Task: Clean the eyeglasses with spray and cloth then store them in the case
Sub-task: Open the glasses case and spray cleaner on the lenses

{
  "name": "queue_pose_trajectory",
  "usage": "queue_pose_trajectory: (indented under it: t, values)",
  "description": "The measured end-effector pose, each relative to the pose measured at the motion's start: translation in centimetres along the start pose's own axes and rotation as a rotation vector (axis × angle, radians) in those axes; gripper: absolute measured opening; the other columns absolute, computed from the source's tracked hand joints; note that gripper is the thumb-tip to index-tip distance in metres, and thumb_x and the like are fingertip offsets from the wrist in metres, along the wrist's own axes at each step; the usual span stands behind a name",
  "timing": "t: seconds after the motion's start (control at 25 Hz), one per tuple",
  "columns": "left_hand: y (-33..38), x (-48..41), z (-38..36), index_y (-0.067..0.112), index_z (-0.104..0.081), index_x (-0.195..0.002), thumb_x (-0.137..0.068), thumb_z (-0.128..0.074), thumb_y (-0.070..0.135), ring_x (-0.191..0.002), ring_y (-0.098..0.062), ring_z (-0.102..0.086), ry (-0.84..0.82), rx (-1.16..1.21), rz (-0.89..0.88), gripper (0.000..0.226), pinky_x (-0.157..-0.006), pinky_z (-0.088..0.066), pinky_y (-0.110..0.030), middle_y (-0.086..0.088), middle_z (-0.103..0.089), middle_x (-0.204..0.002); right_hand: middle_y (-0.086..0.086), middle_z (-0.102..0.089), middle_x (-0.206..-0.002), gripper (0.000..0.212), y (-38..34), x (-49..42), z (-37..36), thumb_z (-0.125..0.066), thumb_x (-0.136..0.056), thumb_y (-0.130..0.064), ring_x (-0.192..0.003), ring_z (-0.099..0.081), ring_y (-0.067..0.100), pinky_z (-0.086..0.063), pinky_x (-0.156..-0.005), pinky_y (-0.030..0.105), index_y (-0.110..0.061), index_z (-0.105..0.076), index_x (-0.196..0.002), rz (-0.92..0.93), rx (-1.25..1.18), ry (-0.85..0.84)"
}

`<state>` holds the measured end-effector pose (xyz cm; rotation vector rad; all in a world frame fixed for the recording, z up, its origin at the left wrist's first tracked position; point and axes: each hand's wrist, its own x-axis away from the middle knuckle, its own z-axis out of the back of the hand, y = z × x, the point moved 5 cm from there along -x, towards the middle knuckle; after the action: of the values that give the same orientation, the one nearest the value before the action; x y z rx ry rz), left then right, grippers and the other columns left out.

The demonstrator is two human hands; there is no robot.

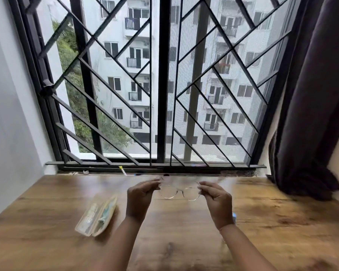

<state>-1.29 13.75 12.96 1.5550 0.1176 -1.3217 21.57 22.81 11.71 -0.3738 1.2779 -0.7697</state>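
Wood-grained brown tabletop [57,231] filled the near field, and two bare forearms reached forward over it. Left of the eyeglasses and nearer the viewer, a pale, translucent oblong case [90,218] lay open on the wood, with a greenish cloth [107,213] bunched in one half. Right of the eyeglasses and nearer the viewer, a small blue object [234,215] showed behind the right wrist, too hidden to identify.

The left hand [140,194] pinched the left end of the frame between curled thumb and fingertips; the right hand [216,198] pinched the right end in the same way. Between them, the round-lensed eyeglasses [179,192] with a thin, clear frame were held level above the tabletop. Their temples pointed away from the viewer and were blurred.

Beyond the eyeglasses, a small yellow-and-white item [122,170] lay at the sill. Farther beyond rose a black window grille [162,85] of diagonal bars, with a dark curtain [311,94] hanging to its right. A white apartment block [139,75] stood outside.
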Motion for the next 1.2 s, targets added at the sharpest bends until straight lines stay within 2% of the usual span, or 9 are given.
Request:
queue_pose_trajectory:
  t: [0.08,0.2,0.36,0.44,0.64,0.8,1.0,1.12,1.2]
  values:
    - [-1.3,1.9,0.0,0.013,-0.075,-0.081,-0.064,-0.073,-0.013,-0.086,0.009,-0.064,-0.045,-0.023,0.052,0.031,-0.075,-0.052,-0.011,0.004,-0.070,-0.088,-0.001,-0.069,-0.091,0.024,1.0,1.9,-0.3,-0.070,-0.064,0.011,-0.087,-0.061,-0.011,-0.046,-0.080,0.005,-0.006,-0.075,-0.080,-0.032,0.003,-0.022]
    - [-3.0,4.3,0.1,0.005,-0.075,-0.079,-0.063,-0.073,-0.016,-0.084,0.013,-0.063,-0.091,-0.056,0.113,0.027,-0.074,-0.050,-0.007,0.002,-0.069,-0.089,0.004,-0.069,-0.091,0.021,2.1,4.3,-0.8,-0.067,-0.065,0.007,-0.087,-0.063,0.002,-0.046,-0.080,0.004,-0.004,-0.075,-0.080,-0.058,0.018,-0.055]
    - [-4.9,6.8,0.4,0.009,-0.075,-0.082,-0.065,-0.072,-0.016,-0.081,0.002,-0.068,-0.143,-0.023,0.197,0.030,-0.070,-0.057,-0.019,-0.001,-0.070,-0.093,-0.001,-0.067,-0.093,0.021,3.4,6.8,-1.4,-0.065,-0.064,-0.001,-0.094,-0.055,-0.019,-0.042,-0.082,0.000,-0.007,-0.076,-0.081,-0.078,0.054,-0.108]
    - [-5.3,7.8,0.5,0.015,-0.074,-0.085,-0.066,-0.073,-0.014,-0.082,0.001,-0.068,-0.152,-0.030,0.215,0.034,-0.069,-0.057,-0.020,-0.003,-0.071,-0.094,-0.001,-0.068,-0.094,0.021,4.0,7.7,-1.6,-0.067,-0.063,-0.001,-0.096,-0.052,-0.022,-0.041,-0.083,0.001,-0.010,-0.076,-0.081,-0.067,0.074,-0.130]
    - [-6.0,9.7,0.4,0.004,-0.075,-0.080,-0.062,-0.073,-0.017,-0.085,0.017,-0.060,-0.206,-0.100,0.216,0.027,-0.070,-0.050,-0.005,-0.001,-0.070,-0.091,0.009,-0.072,-0.091,0.023,5.1,9.2,-2.0,-0.069,-0.061,0.001,-0.093,-0.057,-0.006,-0.041,-0.083,0.000,-0.009,-0.075,-0.080,-0.018,0.116,-0.190]
    - [-7.0,10.9,0.5,0.005,-0.075,-0.078,-0.058,-0.074,-0.013,-0.089,0.021,-0.056,-0.232,-0.148,0.180,0.028,-0.074,-0.046,-0.002,-0.013,-0.072,-0.090,-0.001,-0.067,-0.096,0.033,5.8,10.4,-2.2,-0.069,-0.060,0.005,-0.099,-0.053,-0.017,-0.043,-0.083,0.002,-0.014,-0.072,-0.087,-0.001,0.116,-0.244]
    - [-7.0,11.5,0.3,0.017,-0.069,-0.086,-0.061,-0.070,-0.002,-0.090,0.013,-0.058,-0.230,-0.149,0.136,0.031,-0.078,-0.046,-0.003,-0.014,-0.072,-0.088,-0.004,-0.066,-0.103,0.044,6.9,11.3,-2.3,-0.067,-0.065,-0.002,-0.096,-0.057,-0.012,-0.054,-0.075,0.019,-0.025,-0.065,-0.102,-0.022,0.111,-0.265]
    - [-7.0,11.9,0.3,0.022,-0.065,-0.093,-0.064,-0.069,0.003,-0.090,0.010,-0.059,-0.247,-0.156,0.108,0.035,-0.079,-0.046,-0.004,-0.012,-0.073,-0.090,-0.001,-0.069,-0.099,0.036,6.9,11.3,-2.3,-0.067,-0.062,-0.001,-0.095,-0.056,-0.011,-0.047,-0.081,0.006,-0.019,-0.069,-0.094,0.001,0.139,-0.251]
    - [-7.1,12.1,0.4,0.023,-0.064,-0.095,-0.069,-0.068,0.014,-0.092,0.009,-0.059,-0.259,-0.153,0.117,0.028,-0.081,-0.045,-0.004,-0.011,-0.073,-0.092,0.005,-0.072,-0.096,0.025,6.8,11.2,-2.3,-0.068,-0.065,-0.004,-0.093,-0.057,-0.005,-0.045,-0.082,0.004,-0.015,-0.072,-0.087,0.021,0.151,-0.243]
